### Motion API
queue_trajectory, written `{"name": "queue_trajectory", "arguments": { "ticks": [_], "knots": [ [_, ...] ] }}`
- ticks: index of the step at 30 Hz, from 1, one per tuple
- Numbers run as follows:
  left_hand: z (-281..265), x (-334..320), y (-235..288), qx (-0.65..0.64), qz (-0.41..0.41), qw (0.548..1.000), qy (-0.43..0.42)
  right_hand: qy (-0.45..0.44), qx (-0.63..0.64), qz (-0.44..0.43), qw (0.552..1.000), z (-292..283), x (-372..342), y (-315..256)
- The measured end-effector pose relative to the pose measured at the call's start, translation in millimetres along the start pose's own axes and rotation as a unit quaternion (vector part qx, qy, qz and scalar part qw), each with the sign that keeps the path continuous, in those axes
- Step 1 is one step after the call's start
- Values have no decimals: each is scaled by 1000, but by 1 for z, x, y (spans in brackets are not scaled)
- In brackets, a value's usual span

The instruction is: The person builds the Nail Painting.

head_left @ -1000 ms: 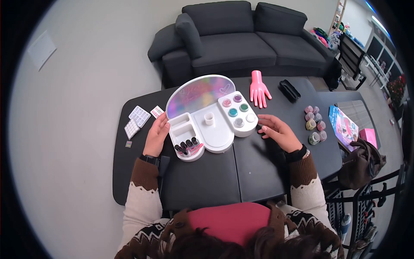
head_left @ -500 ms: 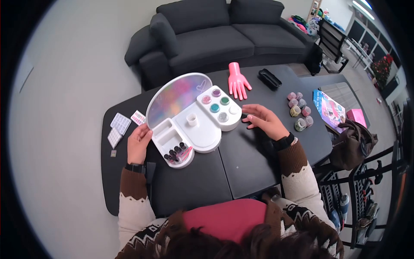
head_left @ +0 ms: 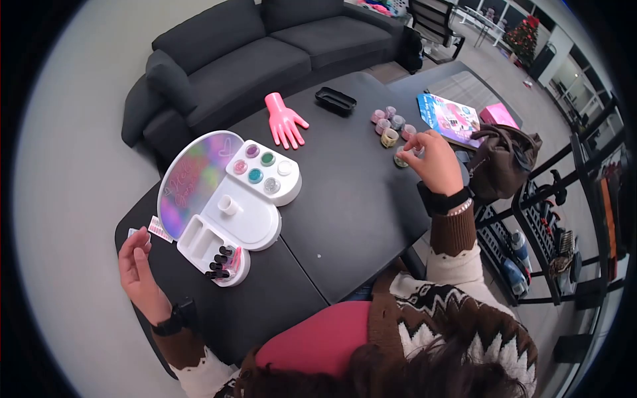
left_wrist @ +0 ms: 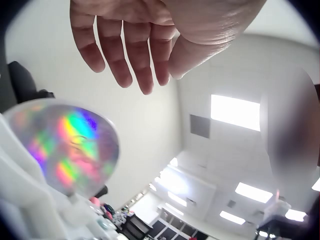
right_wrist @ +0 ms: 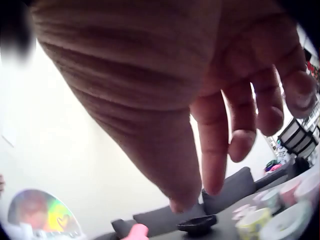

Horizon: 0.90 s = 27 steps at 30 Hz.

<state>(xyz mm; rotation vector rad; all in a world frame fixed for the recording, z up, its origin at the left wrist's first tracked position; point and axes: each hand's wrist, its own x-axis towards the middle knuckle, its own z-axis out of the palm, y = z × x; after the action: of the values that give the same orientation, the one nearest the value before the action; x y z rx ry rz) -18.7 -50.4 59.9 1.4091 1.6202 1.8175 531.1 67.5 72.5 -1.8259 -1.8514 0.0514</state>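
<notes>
Several jars (head_left: 389, 137) (small, clustered) beside right fingers (head_left: 419, 140).

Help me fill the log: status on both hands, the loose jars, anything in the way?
Left hand empty, beside the white station. Right hand empty, close to the loose jars. Jars clustered on the black table; no visible obstacle.

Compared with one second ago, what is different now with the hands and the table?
The right hand has moved away from the white station, rightward to the small jars; no jar seems held. The left hand has come off the station's left edge. The station, pink model hand and black tray stayed; the camera view turned.
</notes>
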Motion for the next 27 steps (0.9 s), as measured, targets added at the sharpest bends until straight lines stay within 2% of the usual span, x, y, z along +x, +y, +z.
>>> {"name": "queue_trajectory", "arguments": {
  "ticks": [1, 3, 4, 6, 8, 9, 11, 13, 14, 16, 18, 20, 22, 27],
  "knots": [
    [4, -6, 13, -2, 38, 998, -45, -28, -31, 27, 999, -1, -1, 6],
    [24, -25, 43, 18, 102, 986, -133, -37, -63, 14, 997, 11, -3, 18],
    [39, -34, 63, 0, 68, 974, -214, -45, -93, -2, 995, 19, -3, 24],
    [79, -45, 99, -22, -5, 924, -381, -50, -116, -1, 992, 24, -6, 26],
    [117, -54, 97, -84, -59, 880, -463, -13, -106, -36, 994, 27, -11, 13],
    [131, -56, 90, -87, -89, 854, -506, -12, -56, -59, 997, 20, -17, -4],
    [168, -63, 67, -141, -201, 822, -514, -47, 34, -127, 990, 9, -32, -49],
    [201, -68, 47, -180, -230, 813, -504, -59, 75, -184, 978, 7, -49, -87],
    [216, -74, 46, -246, -255, 823, -444, -52, 78, -205, 974, 9, -58, -102],
    [233, -76, 31, -280, -282, 827, -399, -23, 82, -241, 967, 18, -68, -117],
    [229, -74, 25, -298, -293, 823, -386, -68, 88, -238, 965, 23, -74, -124],
    [225, -73, 23, -315, -308, 818, -370, -71, 88, -251, 961, 25, -73, -126],
    [219, -70, 20, -277, -326, 836, -343, -87, 78, -272, 955, 27, -73, -126],
    [209, -59, 19, -268, -333, 833, -351, -74, 71, -274, 956, 31, -73, -126]
  ]
}}
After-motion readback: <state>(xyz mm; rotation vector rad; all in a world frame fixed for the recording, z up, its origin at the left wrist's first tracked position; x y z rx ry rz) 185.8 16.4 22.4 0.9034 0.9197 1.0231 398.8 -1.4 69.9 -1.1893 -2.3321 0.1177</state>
